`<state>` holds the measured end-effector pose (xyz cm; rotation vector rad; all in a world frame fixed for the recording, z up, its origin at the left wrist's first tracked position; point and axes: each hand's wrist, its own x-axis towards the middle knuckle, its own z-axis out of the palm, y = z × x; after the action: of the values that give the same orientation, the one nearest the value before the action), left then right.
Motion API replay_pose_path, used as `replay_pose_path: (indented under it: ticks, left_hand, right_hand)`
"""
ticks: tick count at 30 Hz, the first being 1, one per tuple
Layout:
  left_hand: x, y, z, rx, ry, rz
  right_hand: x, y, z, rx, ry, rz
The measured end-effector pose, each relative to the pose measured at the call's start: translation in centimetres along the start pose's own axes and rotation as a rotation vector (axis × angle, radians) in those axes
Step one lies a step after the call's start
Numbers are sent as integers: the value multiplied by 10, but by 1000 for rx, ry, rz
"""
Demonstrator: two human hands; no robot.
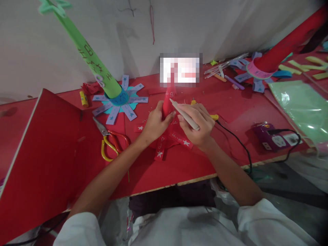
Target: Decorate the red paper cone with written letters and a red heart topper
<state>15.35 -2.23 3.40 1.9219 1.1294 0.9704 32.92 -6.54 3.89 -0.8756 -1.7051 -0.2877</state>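
Note:
My left hand (156, 121) is wrapped round a slim red paper cone (167, 99) that stands upright on the red table. White marks are written on the cone's side. Between the fingers of my right hand (198, 124) is a pale marker pen (186, 115), its tip at or very close to the cone. Red paper strips (160, 150) with white stars and lettering spread out from the cone's foot. The cone's lower part is partly hidden behind my left hand.
Left of my arm lie scissors (110, 140) with yellow and red handles. Behind them stands a green paper cone (102, 73). A red divider (38, 153) rises at the left. On the right are a purple box (270, 138) with a black cable and a clear plastic bag (302, 112).

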Motion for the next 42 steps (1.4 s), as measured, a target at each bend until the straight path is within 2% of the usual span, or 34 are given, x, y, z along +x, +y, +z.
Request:
replay_pose_path:
  ticks: [5,13,42]
  left_hand:
    - [0,-2,0,-8,-2,6]
    - [0,-2,2,-26,10,18]
    - [0,-6,3,-29,23,17]
  right_hand:
    - [-1,0,-1,-13,-42,38]
    - [2,-4,-1,70,28,27]
    - [1,-4,-2,86,26,22]
